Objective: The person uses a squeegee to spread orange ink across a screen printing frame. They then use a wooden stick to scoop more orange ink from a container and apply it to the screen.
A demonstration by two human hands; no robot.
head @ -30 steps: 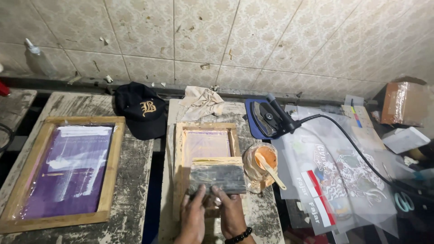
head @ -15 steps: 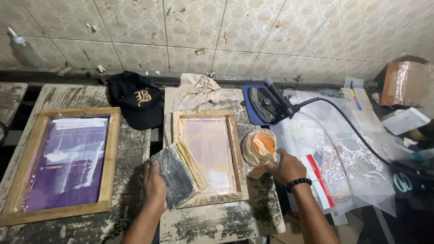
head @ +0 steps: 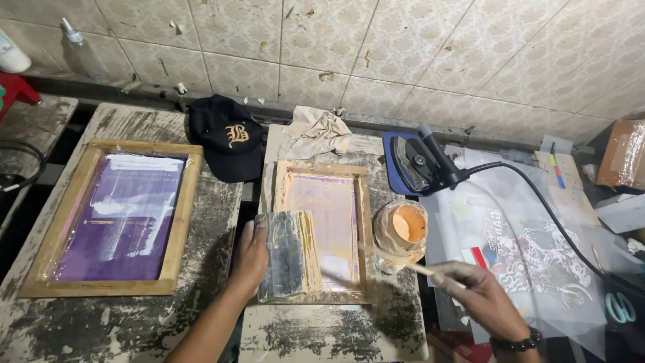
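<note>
A small wooden printing frame (head: 363, 228) with a pale mesh lies on the middle table. My left hand (head: 250, 254) grips a flat ink-stained squeegee (head: 285, 254) that rests over the frame's left side. My right hand (head: 480, 299) holds a thin wooden stick (head: 410, 266) whose blurred tip reaches over the frame's mesh. A pot of orange ink (head: 403, 228) stands just right of the frame, between it and my right hand.
A larger wooden frame with purple mesh (head: 114, 218) lies on the left table. A black cap (head: 225, 138), a crumpled cloth (head: 319, 131) and a clothes iron (head: 416, 161) with its black cable sit behind. Printed clear sheets (head: 531, 249) cover the right side.
My right hand has drawn the stick out of the ink pot and swung it left over the frame. My left hand keeps the squeegee at the frame's left side.
</note>
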